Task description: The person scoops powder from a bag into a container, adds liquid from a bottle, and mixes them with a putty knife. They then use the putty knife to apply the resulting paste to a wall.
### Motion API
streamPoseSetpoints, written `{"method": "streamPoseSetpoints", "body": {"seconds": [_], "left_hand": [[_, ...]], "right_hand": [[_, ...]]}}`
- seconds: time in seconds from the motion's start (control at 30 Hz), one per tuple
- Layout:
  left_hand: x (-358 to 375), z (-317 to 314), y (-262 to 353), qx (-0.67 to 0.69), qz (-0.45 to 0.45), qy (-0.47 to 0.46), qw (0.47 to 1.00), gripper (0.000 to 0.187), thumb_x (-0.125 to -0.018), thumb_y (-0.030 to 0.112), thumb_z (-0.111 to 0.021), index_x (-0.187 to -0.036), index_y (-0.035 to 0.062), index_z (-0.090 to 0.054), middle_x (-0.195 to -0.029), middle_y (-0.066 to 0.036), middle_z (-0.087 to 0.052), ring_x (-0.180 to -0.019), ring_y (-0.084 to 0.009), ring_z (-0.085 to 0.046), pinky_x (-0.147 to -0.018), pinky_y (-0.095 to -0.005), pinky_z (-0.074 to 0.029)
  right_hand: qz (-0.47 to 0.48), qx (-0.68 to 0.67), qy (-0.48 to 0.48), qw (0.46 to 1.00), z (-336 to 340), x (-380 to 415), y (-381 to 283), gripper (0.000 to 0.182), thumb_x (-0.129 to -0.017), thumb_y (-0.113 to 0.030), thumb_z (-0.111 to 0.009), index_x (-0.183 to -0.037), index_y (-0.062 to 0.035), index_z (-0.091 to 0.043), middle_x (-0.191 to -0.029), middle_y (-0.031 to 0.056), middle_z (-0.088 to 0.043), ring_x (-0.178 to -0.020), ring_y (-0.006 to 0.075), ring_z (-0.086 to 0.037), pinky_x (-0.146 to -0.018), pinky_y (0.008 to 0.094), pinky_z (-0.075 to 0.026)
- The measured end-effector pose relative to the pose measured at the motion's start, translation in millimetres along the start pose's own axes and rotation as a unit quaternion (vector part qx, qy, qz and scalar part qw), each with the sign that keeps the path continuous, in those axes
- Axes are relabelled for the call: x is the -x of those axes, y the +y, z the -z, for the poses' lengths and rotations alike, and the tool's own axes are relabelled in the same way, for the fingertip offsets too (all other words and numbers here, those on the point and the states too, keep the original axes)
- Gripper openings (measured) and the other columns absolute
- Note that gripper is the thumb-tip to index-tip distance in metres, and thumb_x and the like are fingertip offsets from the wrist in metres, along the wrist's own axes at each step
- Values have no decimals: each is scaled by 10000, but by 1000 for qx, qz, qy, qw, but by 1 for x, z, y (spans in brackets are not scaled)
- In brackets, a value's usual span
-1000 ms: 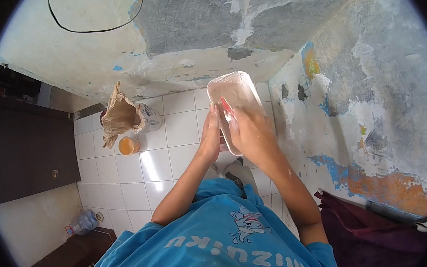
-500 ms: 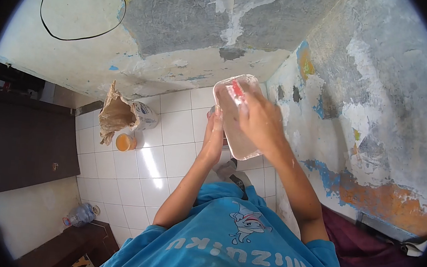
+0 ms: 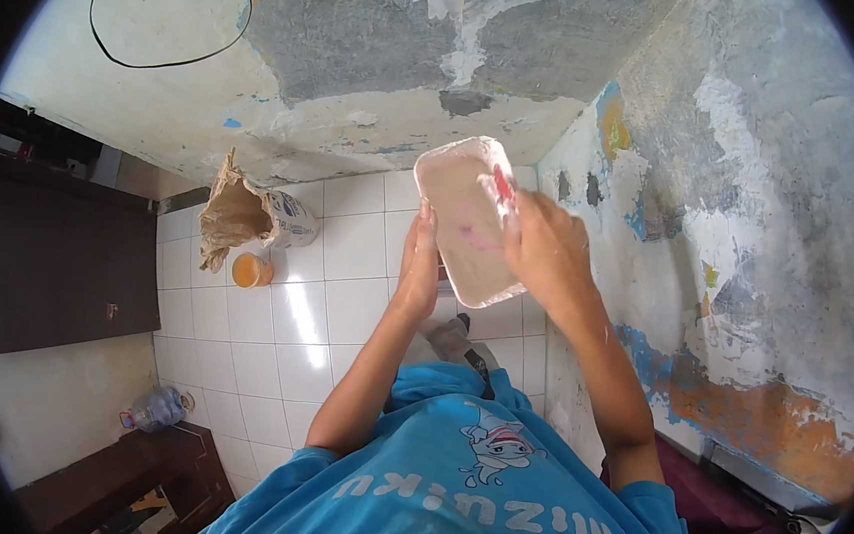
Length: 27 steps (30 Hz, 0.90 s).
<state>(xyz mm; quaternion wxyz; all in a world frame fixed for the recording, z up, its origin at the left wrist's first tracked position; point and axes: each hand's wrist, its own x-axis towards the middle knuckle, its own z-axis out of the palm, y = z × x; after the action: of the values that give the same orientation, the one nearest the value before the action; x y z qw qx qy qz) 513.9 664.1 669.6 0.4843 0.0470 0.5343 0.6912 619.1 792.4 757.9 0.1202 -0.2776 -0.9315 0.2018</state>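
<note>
A white rectangular plastic tub [image 3: 461,220], smeared with pale paste, is held up in front of me. My left hand [image 3: 419,266] grips its left long edge from the side. My right hand [image 3: 547,251] is over the tub's right rim and holds a small tool with a red handle [image 3: 502,186] whose end reaches into the tub. A pinkish smear shows on the tub's inner bottom.
White floor tiles lie below. A brown paper sack [image 3: 232,219] and white bag [image 3: 292,221] stand by the peeling wall, an orange-filled cup [image 3: 249,270] beside them. A plastic bottle [image 3: 155,409] lies at lower left near dark wooden furniture [image 3: 57,258].
My right hand with the red-handled tool has moved from the tub's near-left side across to its far right rim. The tub is now held slightly higher and more tilted.
</note>
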Motion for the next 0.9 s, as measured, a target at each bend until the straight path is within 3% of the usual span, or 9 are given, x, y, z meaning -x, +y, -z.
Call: {"method": "streamPoseSetpoints", "body": {"seconds": [0.1, 0.17, 0.27, 0.43, 0.63, 0.73, 0.8, 0.87, 0.9], "left_hand": [[-3, -3, -2, 21, -6, -13, 1000, 817, -1050, 653, -264, -1598, 50, -204, -1589, -177, -354, -1452, -301, -394, -1184, -442, -363], [-17, 2, -23, -29, -59, -8, 998, 966, -962, 790, -288, -1576, 47, -219, -1527, -241, -376, -1348, -369, -498, -1031, -507, -500], [-16, 0, -27, -54, -52, 11, 997, 961, -960, 795, -280, -1578, 61, -217, -1532, -240, -367, -1353, -369, -492, -1030, -508, -506], [-6, 1, 4, -19, -21, 3, 1000, 922, -987, 762, -268, -1581, 58, -222, -1507, -200, -435, -1310, -345, -542, -986, -477, -539], [-20, 13, -1, -49, -46, 23, 997, 883, -997, 745, -272, -1560, 64, -283, -1437, -181, -523, -1181, -303, -641, -857, -420, -599], [-18, 22, 18, -44, -52, 13, 998, 884, -997, 741, -285, -1562, 62, -275, -1445, -197, -511, -1202, -327, -628, -895, -450, -589], [-22, 31, 36, -24, -48, 13, 998, 881, -997, 736, -300, -1557, 57, -280, -1431, -220, -516, -1196, -338, -632, -906, -468, -586], [-24, 39, 58, -2, 17, -25, 1000, 865, -1017, 716, -267, -1603, 83, -208, -1594, -185, -349, -1440, -307, -414, -1165, -455, -386], [-31, 44, 61, -5, 16, -30, 999, 865, -1017, 716, -267, -1603, 83, -208, -1594, -185, -349, -1440, -307, -414, -1165, -455, -386]], "right_hand": [[33, -39, -4, 999, -16, 13, -12, 271, -913, -132, -589, -1136, 8, -656, -988, 222, -701, -854, 417, -687, -769, 507, -546], [64, -38, 14, 997, -29, 10, -20, 301, -923, -128, -577, -1183, 9, -639, -1038, 241, -695, -877, 422, -687, -786, 507, -546], [11, -66, 78, 995, -27, -7, -18, 310, -923, -129, -574, -1190, 17, -631, -1029, 248, -693, -873, 422, -689, -793, 505, -551], [0, -35, -4, 999, -7, -1, -11, 343, -921, -119, -566, -1224, 27, -632, -1002, 250, -700, -876, 437, -684, -803, 515, -551], [35, -52, 27, 998, -41, -25, -28, 315, -925, -132, -574, -1185, 35, -636, -1031, 253, -697, -869, 448, -681, -796, 507, -552], [20, -66, 76, 995, -24, -35, -31, 262, -938, -146, -573, -1118, 33, -637, -1019, 255, -694, -872, 451, -679, -787, 511, -550], [-7, -30, -8, 999, -20, -39, -32, 265, -944, -148, -565, -1133, 25, -633, -998, 256, -692, -859, 451, -681, -780, 512, -550], [20, -35, 4, 999, -43, -40, -45, 264, -945, -147, -561, -1135, 21, -634, -986, 251, -694, -849, 449, -681, -776, 511, -551], [49, -41, 18, 998, -50, -46, -56, 262, -947, -146, -558, -1137, 18, -636, -974, 246, -696, -840, 447, -682, -772, 511, -552]]}}
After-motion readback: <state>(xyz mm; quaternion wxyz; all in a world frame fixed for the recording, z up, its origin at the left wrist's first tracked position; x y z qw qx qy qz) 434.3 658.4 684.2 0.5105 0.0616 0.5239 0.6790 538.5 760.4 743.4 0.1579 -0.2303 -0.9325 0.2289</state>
